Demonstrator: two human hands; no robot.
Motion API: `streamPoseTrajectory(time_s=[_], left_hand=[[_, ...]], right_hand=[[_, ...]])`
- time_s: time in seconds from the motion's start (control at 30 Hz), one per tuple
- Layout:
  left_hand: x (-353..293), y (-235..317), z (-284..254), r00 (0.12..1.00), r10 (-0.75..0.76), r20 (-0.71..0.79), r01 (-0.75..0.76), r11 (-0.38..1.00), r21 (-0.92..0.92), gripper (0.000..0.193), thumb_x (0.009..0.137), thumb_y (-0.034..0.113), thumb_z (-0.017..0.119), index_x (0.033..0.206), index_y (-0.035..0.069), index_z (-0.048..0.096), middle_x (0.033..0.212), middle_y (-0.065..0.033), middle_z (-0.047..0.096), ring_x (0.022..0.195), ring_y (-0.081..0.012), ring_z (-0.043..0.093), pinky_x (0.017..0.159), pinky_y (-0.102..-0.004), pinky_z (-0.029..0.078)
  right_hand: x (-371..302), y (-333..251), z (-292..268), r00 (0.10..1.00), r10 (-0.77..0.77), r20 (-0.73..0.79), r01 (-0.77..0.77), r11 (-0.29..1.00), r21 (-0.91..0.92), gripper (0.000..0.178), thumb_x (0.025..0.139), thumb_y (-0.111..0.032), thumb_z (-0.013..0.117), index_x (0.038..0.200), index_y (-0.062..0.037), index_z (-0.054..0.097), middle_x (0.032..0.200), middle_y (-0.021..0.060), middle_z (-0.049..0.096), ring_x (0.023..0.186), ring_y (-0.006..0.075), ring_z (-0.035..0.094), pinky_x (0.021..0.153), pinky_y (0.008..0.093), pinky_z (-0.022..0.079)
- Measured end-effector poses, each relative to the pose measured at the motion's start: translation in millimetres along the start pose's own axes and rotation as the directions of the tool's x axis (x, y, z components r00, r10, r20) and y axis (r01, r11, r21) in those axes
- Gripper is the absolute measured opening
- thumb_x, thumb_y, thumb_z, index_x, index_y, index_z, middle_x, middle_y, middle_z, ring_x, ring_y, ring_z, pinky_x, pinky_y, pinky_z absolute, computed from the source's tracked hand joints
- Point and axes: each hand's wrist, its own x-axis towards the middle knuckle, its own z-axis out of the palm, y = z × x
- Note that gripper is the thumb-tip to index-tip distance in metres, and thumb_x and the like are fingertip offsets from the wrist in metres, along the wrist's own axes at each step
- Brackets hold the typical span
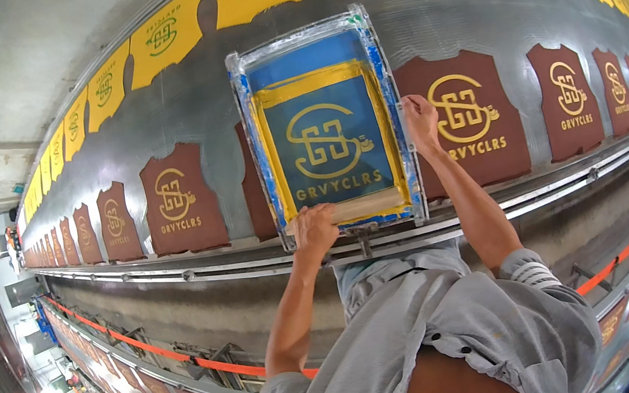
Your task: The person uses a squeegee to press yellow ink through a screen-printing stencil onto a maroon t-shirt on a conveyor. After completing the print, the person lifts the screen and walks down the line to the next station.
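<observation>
A screen printing frame (244, 110) lies over a maroon garment piece on the long table. Its mesh is blue, bordered with yellow ink, and carries a yellow emblem with lettering. Along the near end of the mesh rests a wooden squeegee (368, 205). My left hand (315, 228) is closed over the squeegee's left end, fingers bent across its top. On the frame's right rail, my right hand (421, 121) pinches the edge with its fingertips. To the right, a printed maroon piece (506, 101) lies beside the frame. Most of the piece beneath is hidden.
Maroon printed pieces (179, 195) run in a row along the near side of the dark table (199, 92). Yellow printed pieces (166, 44) line its far side. A metal rail (259, 262) follows the near edge. Behind me, an orange strip (192, 358) edges another table.
</observation>
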Motion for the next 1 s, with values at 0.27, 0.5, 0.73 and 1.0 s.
streamPoseTrajectory(time_s=[0.27, 0.5, 0.73, 1.0], left_hand=[[-35, -68, -10, 0.999, 0.015, -0.034, -0.016, 0.999, -0.028, 0.035, 0.070, 0.003, 0.064, 0.104, 0.006, 0.071, 0.106, -0.0125, 0.071, 0.101, -0.0328, 0.067, 0.092, -0.0457, 0.051], [38, -77, -32, 0.885, -0.136, 0.445, 0.124, 0.991, 0.055, 0.017, 0.071, 0.007, 0.067, 0.086, 0.000, 0.072, 0.094, -0.0228, 0.071, 0.090, -0.0384, 0.069, 0.079, -0.0475, 0.055], [123, -96, -33, 0.570, -0.163, 0.805, 0.112, 0.986, 0.121, 0.031, 0.061, 0.005, 0.077, 0.091, -0.004, 0.074, 0.103, -0.0258, 0.070, 0.099, -0.0383, 0.068, 0.082, -0.0485, 0.053], [178, -111, -92, 0.941, 0.031, 0.336, -0.050, 0.998, 0.048, 0.023, 0.071, 0.015, 0.070, 0.091, 0.004, 0.074, 0.100, -0.0242, 0.070, 0.092, -0.0406, 0.068, 0.081, -0.0474, 0.053]], right_hand=[[-22, 8, 66, 0.996, 0.088, -0.007, -0.089, 0.988, -0.123, 0.030, 0.093, -0.025, 0.061, 0.106, 0.0009, 0.070, 0.090, 0.0173, 0.072, 0.084, 0.0251, 0.069, 0.077, 0.0350, 0.050], [-22, 8, 72, 0.998, 0.059, -0.037, -0.069, 0.929, -0.364, 0.029, 0.093, -0.031, 0.055, 0.106, -0.0105, 0.071, 0.099, 0.0195, 0.070, 0.097, 0.0410, 0.066, 0.084, 0.0453, 0.051], [-22, -17, 72, 0.990, -0.135, -0.028, 0.087, 0.769, -0.633, 0.026, 0.094, -0.031, 0.056, 0.102, -0.0146, 0.074, 0.112, 0.0148, 0.068, 0.108, 0.0385, 0.061, 0.091, 0.0445, 0.051], [-15, -118, 117, 0.478, 0.032, 0.878, 0.756, 0.493, -0.430, 0.023, 0.078, -0.023, 0.072, 0.095, -0.0061, 0.075, 0.095, 0.0174, 0.072, 0.091, 0.0323, 0.070, 0.079, 0.0451, 0.054]])
